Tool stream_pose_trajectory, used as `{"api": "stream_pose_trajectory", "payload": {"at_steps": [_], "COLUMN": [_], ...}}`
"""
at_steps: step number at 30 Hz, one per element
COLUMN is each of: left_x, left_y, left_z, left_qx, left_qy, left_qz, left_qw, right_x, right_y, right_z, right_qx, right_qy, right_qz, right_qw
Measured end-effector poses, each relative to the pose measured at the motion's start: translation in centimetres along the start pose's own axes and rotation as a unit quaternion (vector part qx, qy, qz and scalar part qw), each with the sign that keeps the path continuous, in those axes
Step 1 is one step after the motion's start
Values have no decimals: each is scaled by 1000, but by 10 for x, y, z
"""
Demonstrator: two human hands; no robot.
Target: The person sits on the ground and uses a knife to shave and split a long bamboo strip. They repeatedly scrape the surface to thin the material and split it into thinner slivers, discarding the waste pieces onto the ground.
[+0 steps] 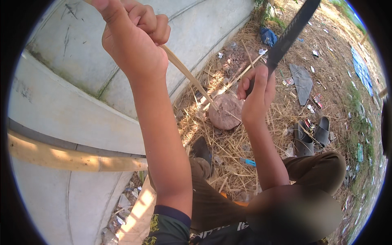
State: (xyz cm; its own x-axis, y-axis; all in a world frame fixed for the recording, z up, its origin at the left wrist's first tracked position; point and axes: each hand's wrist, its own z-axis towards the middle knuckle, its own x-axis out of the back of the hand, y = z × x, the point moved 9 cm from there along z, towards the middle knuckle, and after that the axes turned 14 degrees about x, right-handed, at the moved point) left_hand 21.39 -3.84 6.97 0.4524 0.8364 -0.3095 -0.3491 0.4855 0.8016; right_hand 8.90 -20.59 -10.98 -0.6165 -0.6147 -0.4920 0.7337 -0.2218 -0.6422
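Note:
My left hand (136, 38) is raised high at the upper left, its fingers wrapped round a long, pale bamboo strip (185, 72). The strip slants down to the right, and its lower end meets the top of a round wooden chopping block (225, 114) on the ground. In my right hand (258, 92) is the dark handle of a machete (290, 38). Its long black blade points up and to the right, apart from the strip. My right hand is just right of the block.
A grey concrete wall (73, 53) runs along the left, with a thick bamboo pole (69, 155) in front of it. Straw and shavings (228, 155) cover the ground round the block. Grey sandals (304, 141), a grey cloth scrap (301, 83) and a blue sheet (361, 69) lie to the right.

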Motion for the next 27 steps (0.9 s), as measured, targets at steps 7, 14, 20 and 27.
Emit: {"api": "stream_pose_trajectory", "payload": {"at_steps": [7, 14, 20, 27], "left_x": [-2, 16, 0, 3], "left_y": [1, 4, 0, -1], "left_z": [0, -3, 0, -7], "left_qx": [-11, -7, 9, -3], "left_qy": [-7, 14, 1, -29], "left_qz": [2, -1, -15, -15], "left_qw": [1000, 1000, 1000, 999], "right_x": [46, -28, 69, 41], "right_y": [136, -10, 105, 102], "right_z": [-218, 8, -158, -121], "right_qx": [-618, 18, -174, -289], "right_qy": [-45, -124, -71, -268], "right_qz": [8, -136, -266, -375], "right_qw": [785, 983, 945, 839]}}
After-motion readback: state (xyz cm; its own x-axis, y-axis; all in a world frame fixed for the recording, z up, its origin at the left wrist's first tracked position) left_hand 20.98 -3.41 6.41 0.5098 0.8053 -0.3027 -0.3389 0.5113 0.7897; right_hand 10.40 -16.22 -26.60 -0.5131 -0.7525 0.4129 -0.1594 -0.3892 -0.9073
